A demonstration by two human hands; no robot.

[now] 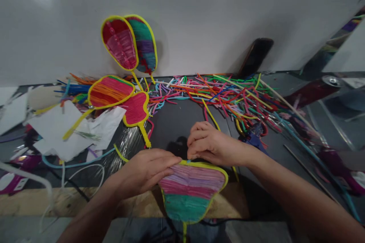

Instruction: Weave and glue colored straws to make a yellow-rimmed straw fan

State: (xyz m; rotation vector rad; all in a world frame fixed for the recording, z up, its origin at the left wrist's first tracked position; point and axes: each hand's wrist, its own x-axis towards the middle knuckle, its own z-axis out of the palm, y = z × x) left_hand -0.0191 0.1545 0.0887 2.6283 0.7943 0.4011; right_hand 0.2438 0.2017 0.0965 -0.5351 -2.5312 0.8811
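A hand fan made of pipe cleaners [191, 193] is tilted at the table's near edge. It has pink, lilac and green bands, a yellow fuzzy rim and a yellow handle pointing down toward me. My left hand [149, 169] is closed on its upper left edge, thumb and fingers pressing the rim. My right hand [212, 144] is pinched at the fan's top rim beside a small light-blue bit; what lies between those fingertips is hidden. A loose yellow pipe cleaner [211, 114] runs behind my right hand and reappears below the wrist.
Finished-looking fans [119, 43] lean on the grey wall, and others [111, 92] lie left on white paper [61, 136]. Loose pipe cleaners [199, 87] are heaped along the back. Dark-blue-handled pliers [255, 138], a phone [256, 57], a can [316, 89] and purple glue guns [340, 169] stand or lie around.
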